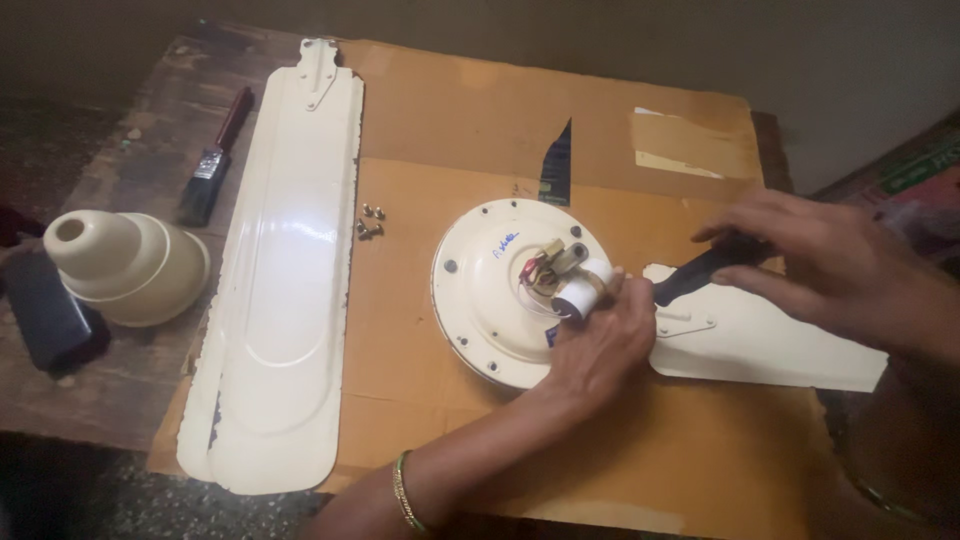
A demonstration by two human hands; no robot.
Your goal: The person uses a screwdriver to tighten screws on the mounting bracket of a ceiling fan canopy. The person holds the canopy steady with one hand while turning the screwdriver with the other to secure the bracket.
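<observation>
Fan motor (505, 290): cream round housing, wires at centre.
Left hand (600, 340): rests on its edge, grip unclear.
Right hand (830, 265): closed around black handle (700, 272).
Around: two blades (285, 280), screws (370, 222), brush (215, 160).

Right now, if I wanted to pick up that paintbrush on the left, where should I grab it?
Take the paintbrush by its dark red handle, probably from the table's open left side. The handle points away toward the far edge and lies free on bare wood, while the bristle end sits close to the long fan blade.

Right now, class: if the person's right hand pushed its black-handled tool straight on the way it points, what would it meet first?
The right hand aims the black-handled tool left and slightly down; first in line seems the left hand at the motor hub, though depth is unclear.
</observation>
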